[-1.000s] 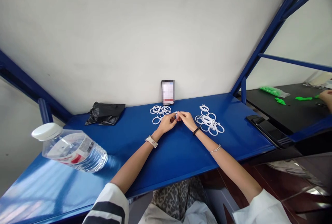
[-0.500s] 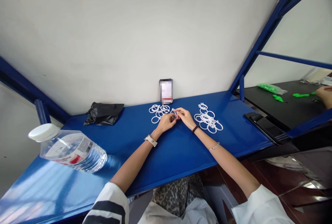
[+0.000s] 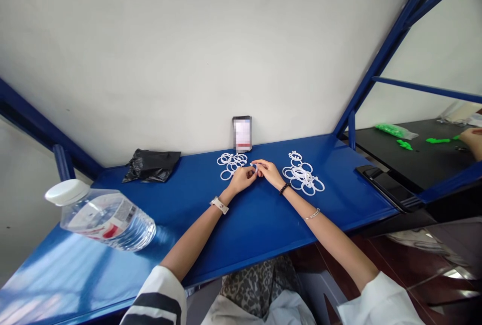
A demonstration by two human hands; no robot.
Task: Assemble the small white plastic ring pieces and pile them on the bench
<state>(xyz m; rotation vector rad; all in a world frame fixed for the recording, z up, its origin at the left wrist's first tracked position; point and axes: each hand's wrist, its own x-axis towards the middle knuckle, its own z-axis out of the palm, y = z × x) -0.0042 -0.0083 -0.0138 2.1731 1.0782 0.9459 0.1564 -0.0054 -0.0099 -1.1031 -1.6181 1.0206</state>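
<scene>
Turned slightly since the earlier frame, a ring (image 3: pixel 256 168), pinched by the left hand (image 3: pixel 242 179) and right hand (image 3: pixel 270 171), could slip if either grip loosens.

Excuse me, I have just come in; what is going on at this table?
A person's left hand and right hand meet above the blue table, holding a partly hidden white ring. One pile of white rings lies just beyond the left hand, another pile to the right of the right hand. A clear bottle stands at left.
</scene>
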